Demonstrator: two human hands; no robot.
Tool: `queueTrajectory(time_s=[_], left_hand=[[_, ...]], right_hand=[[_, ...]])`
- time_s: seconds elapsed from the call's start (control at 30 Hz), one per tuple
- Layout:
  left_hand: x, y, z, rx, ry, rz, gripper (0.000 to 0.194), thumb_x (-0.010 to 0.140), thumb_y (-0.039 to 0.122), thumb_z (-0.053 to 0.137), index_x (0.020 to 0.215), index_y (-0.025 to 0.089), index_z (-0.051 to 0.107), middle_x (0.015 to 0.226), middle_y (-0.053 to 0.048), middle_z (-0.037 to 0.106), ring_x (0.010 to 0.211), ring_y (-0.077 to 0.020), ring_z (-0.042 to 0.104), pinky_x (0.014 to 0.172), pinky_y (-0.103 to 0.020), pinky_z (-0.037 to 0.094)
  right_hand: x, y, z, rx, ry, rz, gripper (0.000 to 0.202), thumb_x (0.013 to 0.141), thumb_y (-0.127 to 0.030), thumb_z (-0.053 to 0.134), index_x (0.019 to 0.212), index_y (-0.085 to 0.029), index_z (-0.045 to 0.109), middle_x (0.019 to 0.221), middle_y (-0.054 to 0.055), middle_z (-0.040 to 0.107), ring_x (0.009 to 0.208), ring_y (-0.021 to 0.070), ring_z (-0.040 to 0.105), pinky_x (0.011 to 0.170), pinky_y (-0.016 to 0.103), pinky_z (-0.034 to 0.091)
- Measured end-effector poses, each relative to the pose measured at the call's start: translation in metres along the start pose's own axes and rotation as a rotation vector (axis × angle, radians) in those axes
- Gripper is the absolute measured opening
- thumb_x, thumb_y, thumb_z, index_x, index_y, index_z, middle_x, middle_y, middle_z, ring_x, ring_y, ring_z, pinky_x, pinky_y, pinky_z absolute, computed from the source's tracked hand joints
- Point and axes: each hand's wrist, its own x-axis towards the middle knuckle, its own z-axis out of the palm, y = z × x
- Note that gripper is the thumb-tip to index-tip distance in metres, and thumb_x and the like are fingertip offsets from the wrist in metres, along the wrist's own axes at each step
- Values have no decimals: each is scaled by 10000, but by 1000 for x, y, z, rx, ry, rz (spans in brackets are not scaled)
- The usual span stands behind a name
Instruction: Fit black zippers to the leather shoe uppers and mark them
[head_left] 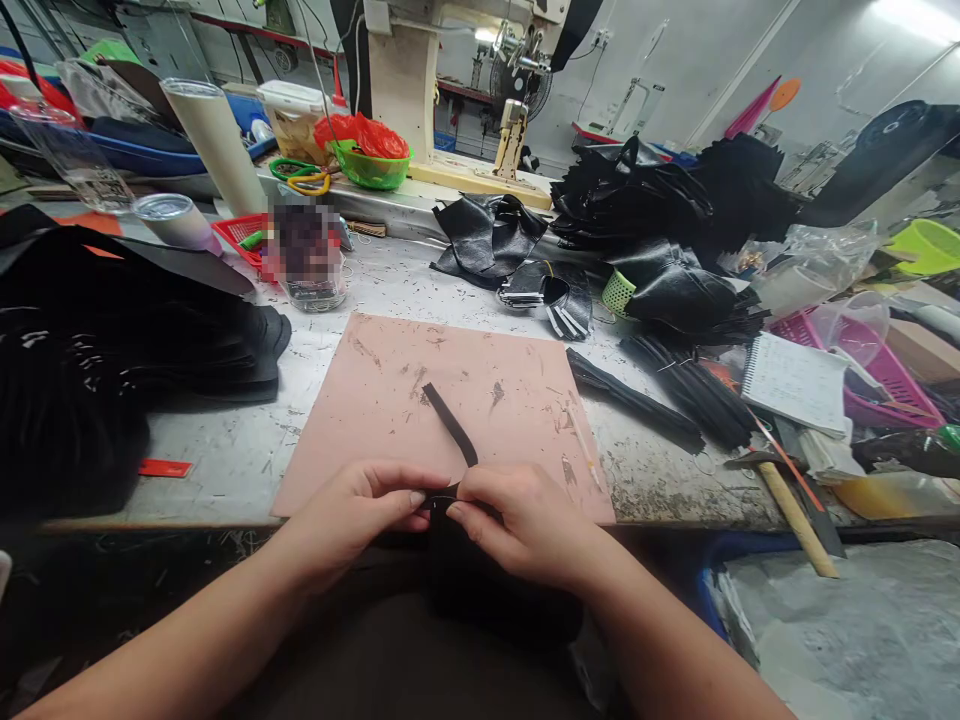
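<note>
A narrow black strip lies on the pinkish board, its lower end running up to my right hand. At the board's front edge, my left hand pinches a black piece between thumb and fingers. My right hand grips the same piece just to the right, its fingers curled and thumb pressed on it. The two hands are close together with a small gap between them. Below them the dark material blends into the dark clothing, so its lower extent cannot be made out.
Stacked black pieces fill the left. A sewing machine stands behind. Black leather pieces, black strips, a notebook and a wooden-handled hammer are to the right. Cups and a green basket sit at the back left.
</note>
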Motion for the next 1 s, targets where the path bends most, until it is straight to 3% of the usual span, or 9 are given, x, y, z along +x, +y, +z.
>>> queueTrajectory(time_s=[0.27,0.53,0.8,1.0], left_hand=[[-1,1,0,8,18,14,215,565,199,685,774,188,735,783,-31,722,577,-114,615,594,-211,508],[-1,0,1,28,10,5,219,605,194,669,815,198,732,806,-21,725,591,-92,615,596,-169,500],[2,-3,-1,67,-28,54,232,597,200,703,827,204,726,858,-33,725,762,-172,648,706,-244,523],[1,-5,4,136,6,134,215,605,264,718,808,193,717,826,-33,727,801,-213,650,740,-295,522]], right_hand=[[0,0,-1,-21,-5,17,144,830,-204,496,701,-178,554,630,-11,565,578,100,492,549,201,348],[0,-1,0,-28,10,7,146,833,-199,489,708,-178,559,630,-11,566,572,98,489,552,199,345],[0,-3,0,-48,25,12,169,824,-186,483,663,-177,532,598,-15,544,551,95,476,532,198,336],[-1,-3,1,-50,34,9,177,829,-192,471,661,-179,523,590,-18,530,552,96,471,532,204,334]])
